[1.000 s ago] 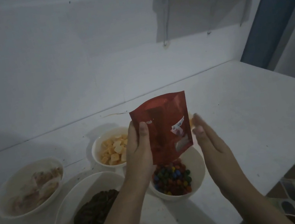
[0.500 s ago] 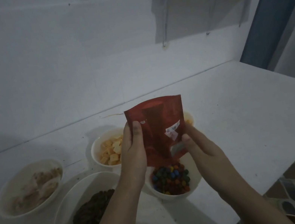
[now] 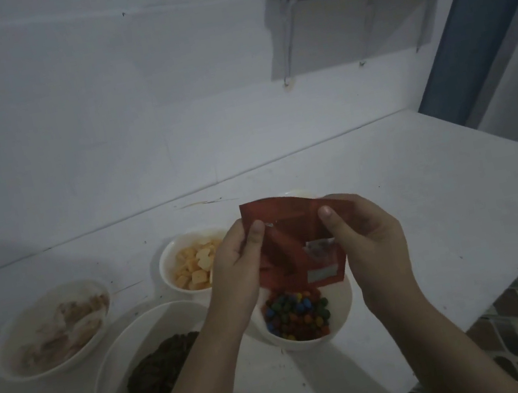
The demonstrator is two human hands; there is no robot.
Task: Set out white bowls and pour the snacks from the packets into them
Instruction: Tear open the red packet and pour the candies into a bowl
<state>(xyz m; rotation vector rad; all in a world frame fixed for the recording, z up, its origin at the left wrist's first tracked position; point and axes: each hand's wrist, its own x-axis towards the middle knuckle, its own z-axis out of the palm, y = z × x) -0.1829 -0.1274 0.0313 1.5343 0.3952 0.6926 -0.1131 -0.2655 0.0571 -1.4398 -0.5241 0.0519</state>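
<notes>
A: Packet (image 3: 294,245), red foil, sits upside down between both hands, held just above the white bowl of coloured candies (image 3: 341,317) at the near edge of the counter (image 3: 424,201). How would you finish this step cleanly?

B: Starting at the left hand (image 3: 238,265): its thumb pinches the packet's left edge against the fingers behind. I'd keep that pinch firm and the mouth pointed straight down over the bowl. The right hand (image 3: 369,239) pinches the upper right corner the same way; squeezing or flicking from that end should shake out any stragglers.

A: Is the packet empty?

B: Can't tell. It looks flat and creased, but its mouth faces away, low behind the label.

A: Anything else unclear?

B: At the far left, the bowl of pale pieces (image 3: 52,326) is too dim to identify. The dark heap in the large bowl (image 3: 153,371) is partly covered by the left forearm. The cheese-coloured cubes' bowl (image 3: 172,263) is half hidden behind the left hand, and another white rim (image 3: 298,193) only just peeks above the packet.
</notes>
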